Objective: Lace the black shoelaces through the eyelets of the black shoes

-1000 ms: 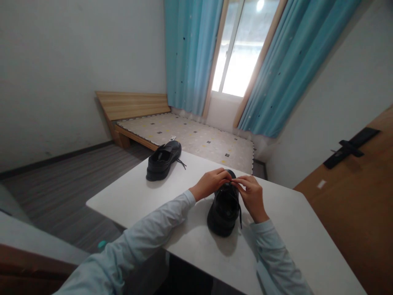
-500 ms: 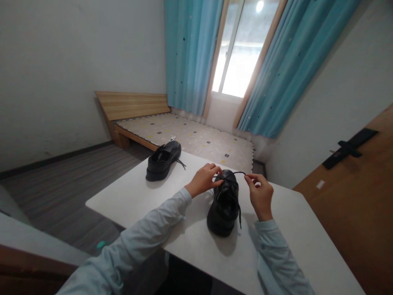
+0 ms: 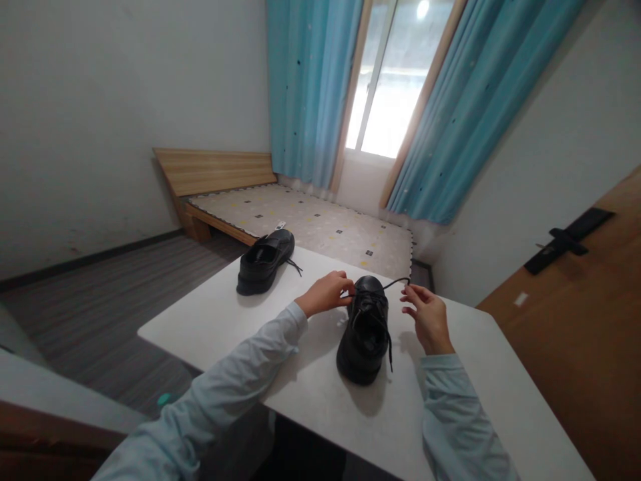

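A black lace-up shoe [image 3: 366,331] stands on the white table [image 3: 320,414] in front of me, toe pointing away. My left hand [image 3: 324,294] pinches the lace at the shoe's left side near the toe. My right hand [image 3: 425,317] pinches the other end of the black lace [image 3: 395,283], which stretches taut from the shoe to my fingers. A loose lace end hangs down the shoe's right side. A second black shoe [image 3: 264,262] sits at the table's far left, its lace trailing to the right.
Beyond the table lies a low wooden bed [image 3: 300,220] with a patterned mat, under a window with blue curtains [image 3: 310,87]. A wooden door [image 3: 575,300] with a black handle is at the right. Grey striped floor spreads at the left.
My hands have drawn apart, from meeting over the shoe's toe to either side of it. The lace has been pulled out taut to the right.
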Demonstrator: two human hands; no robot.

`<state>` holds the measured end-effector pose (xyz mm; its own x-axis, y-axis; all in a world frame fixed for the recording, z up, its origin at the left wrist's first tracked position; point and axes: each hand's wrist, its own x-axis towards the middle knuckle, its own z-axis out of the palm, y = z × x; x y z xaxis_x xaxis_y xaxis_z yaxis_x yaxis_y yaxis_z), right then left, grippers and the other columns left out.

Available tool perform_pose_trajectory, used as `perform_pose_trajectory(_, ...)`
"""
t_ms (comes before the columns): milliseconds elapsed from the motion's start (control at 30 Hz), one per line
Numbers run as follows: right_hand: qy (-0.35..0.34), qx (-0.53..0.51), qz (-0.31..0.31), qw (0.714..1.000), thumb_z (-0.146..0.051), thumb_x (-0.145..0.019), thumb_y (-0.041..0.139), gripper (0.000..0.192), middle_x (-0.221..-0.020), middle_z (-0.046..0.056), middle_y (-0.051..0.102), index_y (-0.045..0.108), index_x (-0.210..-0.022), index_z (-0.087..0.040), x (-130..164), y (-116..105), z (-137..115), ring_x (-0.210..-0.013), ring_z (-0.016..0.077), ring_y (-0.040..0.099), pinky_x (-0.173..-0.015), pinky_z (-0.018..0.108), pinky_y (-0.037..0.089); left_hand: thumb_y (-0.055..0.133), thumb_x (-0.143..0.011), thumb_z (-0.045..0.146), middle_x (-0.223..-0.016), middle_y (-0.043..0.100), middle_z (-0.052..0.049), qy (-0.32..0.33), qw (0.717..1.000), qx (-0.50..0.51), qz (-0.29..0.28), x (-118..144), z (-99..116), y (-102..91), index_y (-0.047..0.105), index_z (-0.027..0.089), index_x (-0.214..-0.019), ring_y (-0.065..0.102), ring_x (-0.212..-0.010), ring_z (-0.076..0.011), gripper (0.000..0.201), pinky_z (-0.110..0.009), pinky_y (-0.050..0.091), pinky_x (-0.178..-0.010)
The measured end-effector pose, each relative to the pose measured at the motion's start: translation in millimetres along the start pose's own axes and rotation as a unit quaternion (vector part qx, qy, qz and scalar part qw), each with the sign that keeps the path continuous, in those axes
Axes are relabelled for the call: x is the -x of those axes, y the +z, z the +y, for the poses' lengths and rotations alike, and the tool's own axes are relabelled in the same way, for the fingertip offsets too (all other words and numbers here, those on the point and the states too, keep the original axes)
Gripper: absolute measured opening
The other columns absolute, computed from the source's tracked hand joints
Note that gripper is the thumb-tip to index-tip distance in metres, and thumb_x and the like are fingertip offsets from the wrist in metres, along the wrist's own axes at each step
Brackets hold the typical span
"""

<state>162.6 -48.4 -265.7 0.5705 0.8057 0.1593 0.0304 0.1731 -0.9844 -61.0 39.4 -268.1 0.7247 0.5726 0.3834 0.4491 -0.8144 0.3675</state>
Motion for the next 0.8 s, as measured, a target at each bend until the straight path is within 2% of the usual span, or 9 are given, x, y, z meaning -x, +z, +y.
perform_pose_trajectory(233, 0.034, 0.008, -0.062, 0.997, -0.03, -0.054, 0.077, 0.028, -0.068, 0.002, 0.063, 0.061, -0.072, -0.016, 5, 1, -6, -0.059, 0.0143, 0.061, -0.04, 0.02, 0.046, 0.061, -0.079, 0.025, -0.076, 0.061, -0.001, -0.071, 0.99, 0.069, 0.096, -6, 0, -9.1, 0.066, 0.017, -0.081, 0.056, -0.063, -0.0098, 0.01, -0.021, 0.044, -0.064)
perform_pose_trajectory(400, 0.054, 0.037, -0.105, 0.992, -0.028, -0.053, 0.075, 0.027, -0.063, 0.001, 0.062, 0.055, -0.069, -0.017, 8, 3, -6, -0.056, 0.0146, 0.061, -0.039, 0.02, 0.045, 0.061, -0.079, 0.026, -0.076, 0.065, -0.001, -0.087, 0.982, 0.112, 0.125, -9, 1, -13.0, 0.066, 0.016, -0.083, 0.059, -0.062, -0.0095, 0.012, -0.02, 0.046, -0.061)
perform_pose_trajectory(533, 0.058, 0.057, -0.138, 0.987, -0.027, -0.056, 0.072, 0.03, -0.063, -0.001, 0.064, 0.058, -0.082, -0.019, 10, 2, -5, -0.058, 0.0151, 0.062, -0.041, 0.02, 0.044, 0.061, -0.079, 0.024, -0.075, 0.065, -0.001, -0.093, 0.978, 0.135, 0.127, -21, 6, -13.9, 0.066, 0.015, -0.082, 0.062, -0.061, -0.0099, 0.01, -0.021, 0.048, -0.063)
perform_pose_trajectory(633, 0.065, 0.07, -0.149, 0.984, -0.028, -0.059, 0.07, 0.03, -0.066, 0.0, 0.065, 0.06, -0.086, -0.019, 9, 0, -5, -0.059, 0.0148, 0.062, -0.042, 0.02, 0.045, 0.061, -0.079, 0.022, -0.087, 0.065, -0.004, -0.056, 0.971, 0.194, 0.131, -33, 12, -14.1, 0.062, 0.015, -0.093, 0.065, -0.07, -0.011, 0.016, -0.021, 0.051, -0.067)
perform_pose_trajectory(733, 0.071, 0.072, -0.142, 0.985, -0.034, -0.06, 0.072, 0.029, -0.072, 0.003, 0.068, 0.059, -0.081, -0.018, 6, -3, -3, -0.058, 0.0139, 0.061, -0.042, 0.02, 0.046, 0.063, -0.077, 0.021, -0.109, 0.059, -0.008, 0.029, 0.964, 0.249, 0.087, -39, 19, -12.9, 0.053, 0.016, -0.113, 0.065, -0.08, -0.0106, 0.037, -0.021, 0.052, -0.073)
perform_pose_trajectory(800, 0.069, 0.076, -0.142, 0.985, -0.038, -0.06, 0.074, 0.033, -0.073, 0.005, 0.069, 0.06, -0.081, -0.017, 3, -4, -1, -0.056, 0.0133, 0.06, -0.041, 0.02, 0.046, 0.064, -0.077, 0.02, -0.114, 0.054, -0.009, 0.059, 0.968, 0.238, 0.058, -38, 22, -11.3, 0.051, 0.017, -0.115, 0.063, -0.078, -0.0089, 0.04, -0.022, 0.051, -0.073)
